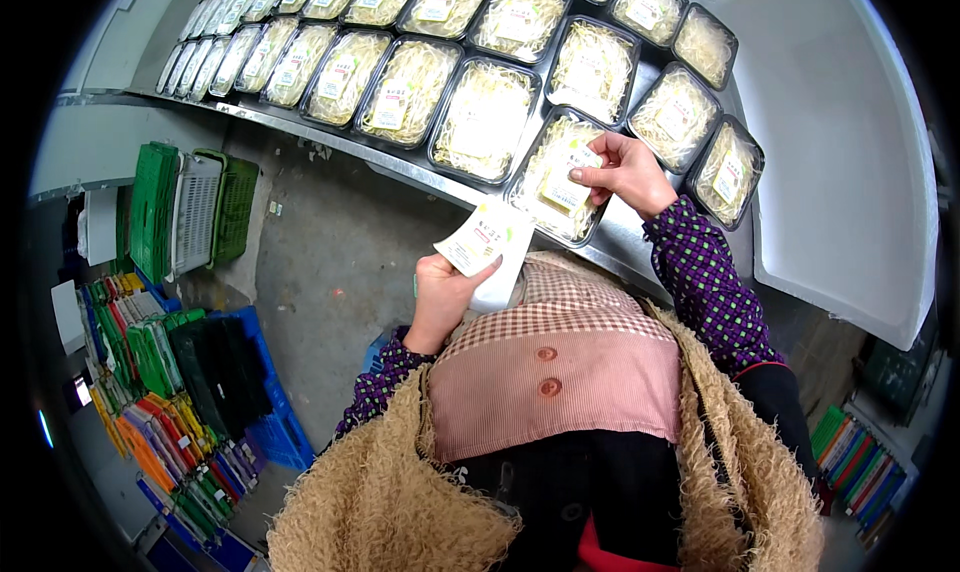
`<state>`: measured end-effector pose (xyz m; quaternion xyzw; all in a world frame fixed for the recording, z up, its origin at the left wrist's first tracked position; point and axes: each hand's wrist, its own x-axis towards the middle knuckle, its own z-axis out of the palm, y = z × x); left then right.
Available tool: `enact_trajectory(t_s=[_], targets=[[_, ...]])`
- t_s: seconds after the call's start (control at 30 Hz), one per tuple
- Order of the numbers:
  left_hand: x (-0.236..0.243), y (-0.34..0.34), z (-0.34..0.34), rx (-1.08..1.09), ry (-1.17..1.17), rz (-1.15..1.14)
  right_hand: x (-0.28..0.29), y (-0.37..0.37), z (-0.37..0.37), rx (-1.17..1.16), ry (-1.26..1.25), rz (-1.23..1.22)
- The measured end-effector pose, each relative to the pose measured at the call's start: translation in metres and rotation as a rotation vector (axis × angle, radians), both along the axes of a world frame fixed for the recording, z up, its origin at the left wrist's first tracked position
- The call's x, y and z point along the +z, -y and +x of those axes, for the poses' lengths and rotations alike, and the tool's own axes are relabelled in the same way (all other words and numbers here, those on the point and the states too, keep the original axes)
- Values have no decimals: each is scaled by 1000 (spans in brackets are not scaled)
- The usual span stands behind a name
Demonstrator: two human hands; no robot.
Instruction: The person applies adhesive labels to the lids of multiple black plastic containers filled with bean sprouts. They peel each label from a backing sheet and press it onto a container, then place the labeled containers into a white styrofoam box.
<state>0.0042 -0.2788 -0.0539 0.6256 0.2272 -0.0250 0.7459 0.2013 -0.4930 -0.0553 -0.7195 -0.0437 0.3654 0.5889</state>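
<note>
My left hand [447, 294] holds a strip of white printed labels [488, 234], pinched between thumb and fingers in front of my apron. The backing paper hangs down beside that hand. My right hand [632, 177] is over the nearest black tray of bean sprouts [545, 154], at the table's front edge. Its thumb and fingertips are closed on the edge of a single label [568, 184], which lies against the clear top of this tray. Whether the label is fully stuck down cannot be seen. Another labelled tray [675, 117] stands just beyond my right wrist.
Rows of labelled sprout trays [407, 92] cover the metal table [640, 234]. A white panel [845, 162] curves along the right. Green and white crates [195, 207] stand at left, above stacked colourful folded crates [170, 412]. More coloured items [860, 467] are at lower right.
</note>
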Motion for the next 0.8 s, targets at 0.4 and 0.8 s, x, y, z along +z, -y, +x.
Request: enact_trajectory(t_s=[0.4,0.8], targets=[[-4,10,10,-15,29,20,5,-11,-20,89,946,-621],[49,-3,55,-39,762,945,39,-2,-39,86,62,203]])
